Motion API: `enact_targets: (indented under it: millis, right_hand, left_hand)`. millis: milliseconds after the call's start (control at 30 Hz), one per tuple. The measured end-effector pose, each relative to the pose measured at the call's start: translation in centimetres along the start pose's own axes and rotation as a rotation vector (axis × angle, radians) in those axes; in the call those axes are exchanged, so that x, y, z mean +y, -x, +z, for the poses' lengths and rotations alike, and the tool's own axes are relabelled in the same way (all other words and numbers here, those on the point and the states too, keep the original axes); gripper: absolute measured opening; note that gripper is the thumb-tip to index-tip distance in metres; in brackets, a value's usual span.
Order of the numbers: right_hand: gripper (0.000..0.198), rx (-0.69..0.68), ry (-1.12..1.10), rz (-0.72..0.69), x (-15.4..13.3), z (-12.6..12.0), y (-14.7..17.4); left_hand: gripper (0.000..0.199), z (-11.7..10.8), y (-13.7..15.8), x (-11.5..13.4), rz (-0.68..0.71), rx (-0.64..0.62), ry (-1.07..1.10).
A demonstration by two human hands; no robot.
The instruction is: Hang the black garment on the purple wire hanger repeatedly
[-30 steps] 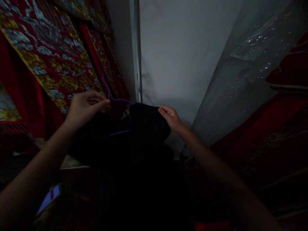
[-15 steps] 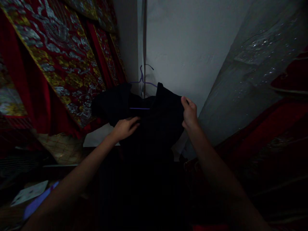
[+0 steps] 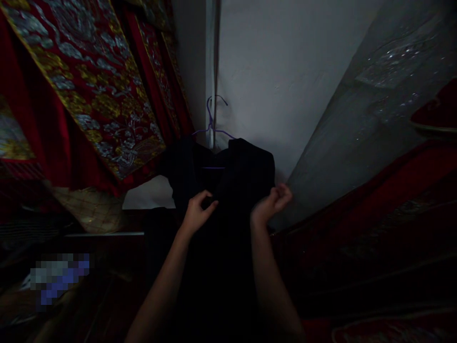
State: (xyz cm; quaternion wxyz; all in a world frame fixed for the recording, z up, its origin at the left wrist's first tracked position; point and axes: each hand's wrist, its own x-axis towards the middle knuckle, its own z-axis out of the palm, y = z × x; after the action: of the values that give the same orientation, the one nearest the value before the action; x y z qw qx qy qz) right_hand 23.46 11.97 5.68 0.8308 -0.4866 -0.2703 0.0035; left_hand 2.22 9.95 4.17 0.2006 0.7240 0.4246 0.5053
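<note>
A dark short-sleeved garment (image 3: 239, 181) hangs by its shoulders on a thin purple hanger (image 3: 210, 126). The hanger's bar shows through the open neck. On the garment's front, below the neckline, my left hand (image 3: 199, 213) has its thumb and forefinger curved together at the dark cloth. My right hand (image 3: 270, 205) is at the garment's right side, just below the shoulder, with its fingers curled inward past the cloth's edge. What lies inside those fingers is too dark and blurred to make out. The lower part of the garment merges into shadow.
Red cloth with gold and silver embroidery (image 3: 103, 90) hangs close on the left. Clear plastic sheeting (image 3: 385, 90) drapes at the right over red fabric (image 3: 392, 176). Behind the hanger stand a vertical pole (image 3: 210, 57) and a pale wall (image 3: 278, 71). A pixelated patch covers something lower left.
My right hand has come off the garment's shoulder corner and moved down, its fingers now curled at the side. My left hand has shifted slightly right and down. The sleeves now hang lower.
</note>
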Motion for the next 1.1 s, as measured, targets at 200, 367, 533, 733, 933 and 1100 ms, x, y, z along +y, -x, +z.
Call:
enact_targets:
  millis: [200,367,533,733,933,1100]
  right_hand:
    - [0.027,-1.238,-0.023,0.251,-2.5,-1.5,4.9]
    - [0.026,-1.325,0.041,0.283,-2.3,-0.9,5.6]
    - [0.020,-1.246,0.002,0.282,-1.8,-1.0,6.2]
    - [0.019,-1.259,-0.053,0.397,-2.6,-0.5,6.5]
    - [0.024,-1.241,-0.113,0.659,-3.1,-0.4,5.8]
    - [0.021,-1.196,-0.165,0.748,-3.5,1.0,4.2]
  left_hand:
    - [0.036,2.9,1.9,0.2,-0.002,0.241,0.183]
    - [0.055,4.4,2.8,0.5,-0.027,0.402,0.333]
    - [0.031,4.3,3.3,0.3,-0.067,0.325,0.277]
    - [0.034,4.4,3.8,0.6,-0.129,0.394,0.314]
    - [0.015,4.2,3.7,0.6,-0.143,0.341,0.275]
    - [0.010,5.1,3.3,0.6,-0.150,0.335,0.263]
